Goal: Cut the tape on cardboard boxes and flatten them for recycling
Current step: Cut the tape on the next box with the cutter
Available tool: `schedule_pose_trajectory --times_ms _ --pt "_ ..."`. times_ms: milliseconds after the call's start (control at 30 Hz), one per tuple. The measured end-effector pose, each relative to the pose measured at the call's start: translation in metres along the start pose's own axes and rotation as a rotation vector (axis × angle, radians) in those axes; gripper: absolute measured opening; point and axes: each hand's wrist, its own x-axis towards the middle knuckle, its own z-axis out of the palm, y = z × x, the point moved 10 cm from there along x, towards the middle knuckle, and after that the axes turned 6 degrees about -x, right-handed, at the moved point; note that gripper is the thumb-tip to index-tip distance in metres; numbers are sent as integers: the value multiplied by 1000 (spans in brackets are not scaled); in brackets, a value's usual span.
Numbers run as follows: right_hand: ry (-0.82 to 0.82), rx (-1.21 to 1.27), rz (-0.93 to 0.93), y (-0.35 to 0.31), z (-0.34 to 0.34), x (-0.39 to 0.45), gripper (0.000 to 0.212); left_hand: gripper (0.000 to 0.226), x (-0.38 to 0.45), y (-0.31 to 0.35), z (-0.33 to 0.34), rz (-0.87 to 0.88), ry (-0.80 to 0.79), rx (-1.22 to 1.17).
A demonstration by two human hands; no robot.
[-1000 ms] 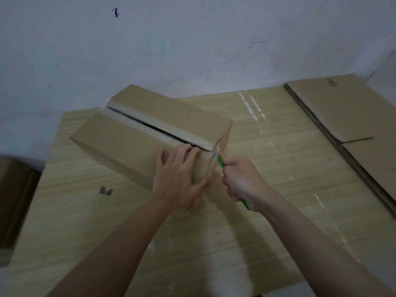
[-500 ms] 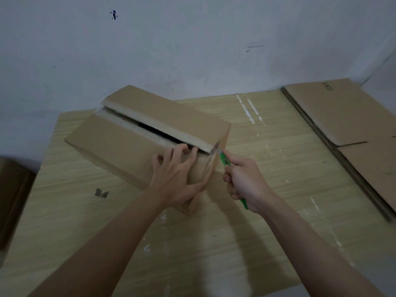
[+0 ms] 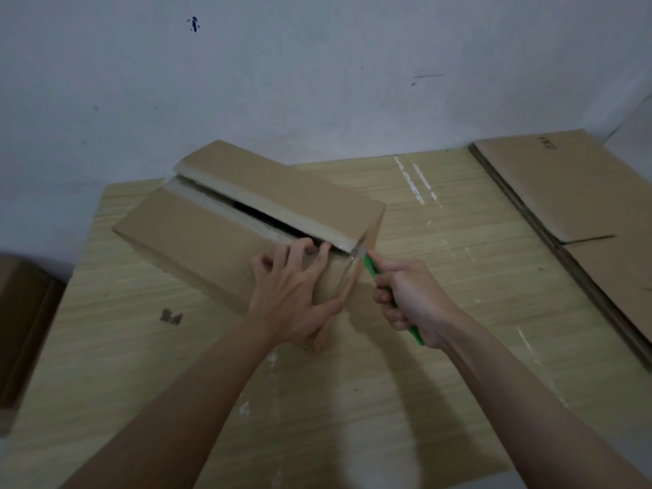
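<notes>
box (image 3: 218,238) mid-table (image 3: 458,277), flattened cardboard (image 3: 564,192) right, another box (image 3: 21,326) left beside table

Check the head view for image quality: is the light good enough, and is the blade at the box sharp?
Head view: dim, soft light; the forearms cast a broad shadow on the table. Head view: the cutter in the right hand shows green, but its blade tip at the box is smeared. Wide-angle bending at the edges.
</notes>
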Motion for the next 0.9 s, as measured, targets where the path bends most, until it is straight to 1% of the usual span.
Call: schedule_pose_trajectory --times_ms 67,133,233,333,467,667,800,900 --pt "-5 -19 3 0 2 3 44 106 0 -1 0 -10 0 -5" --pt "-10 -33 3 -2 9 8 44 102 2 -2 2 -5 3 -30" --pt "-3 -50 -5 -2 13 10 37 95 2 2 -4 37 108 -23" --pt "2 -29 -16 2 3 8 48 102 3 3 -1 22 25 -54" --pt "26 -92 -66 0 -2 2 57 103 9 10 -10 123 34 -148" --pt "31 -150 -97 -4 -3 0 60 85 14 12 -21 197 123 -286" --pt "-11 -105 -84 1 -2 -4 59 78 13 13 -24 230 192 -298" --pt "-44 -91 -67 4 -2 -6 58 75 12 13 -23 232 200 -314"
